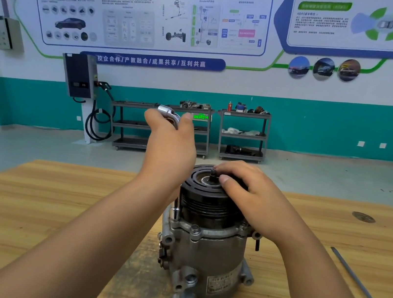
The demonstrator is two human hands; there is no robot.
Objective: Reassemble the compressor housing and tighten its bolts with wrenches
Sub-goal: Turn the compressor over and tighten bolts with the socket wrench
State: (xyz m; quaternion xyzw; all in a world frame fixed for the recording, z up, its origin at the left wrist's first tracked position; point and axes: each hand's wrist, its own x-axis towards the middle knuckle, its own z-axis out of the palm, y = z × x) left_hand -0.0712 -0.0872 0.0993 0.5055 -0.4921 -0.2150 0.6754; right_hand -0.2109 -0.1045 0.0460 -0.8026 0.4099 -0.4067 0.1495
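Note:
A grey metal compressor (206,256) stands upright on the wooden table (53,203), its black pulley (203,201) on top with a small shaft (213,173) sticking up at the centre. My right hand (252,199) rests on the pulley's right side, thumb beside the shaft. My left hand (170,144) is above and left of the pulley and grips a chrome L-shaped socket wrench (169,113); its upper bent end shows above my fingers. The wrench's lower end (175,211) stands on a bolt at the housing's left flange. Bolt heads (195,229) show around the flange.
A long screwdriver (367,297) with a yellow handle lies on the table at the right. A round mark (363,217) is in the tabletop at far right. Grey shelf carts (244,135) and a wall charger (80,76) stand by the far wall.

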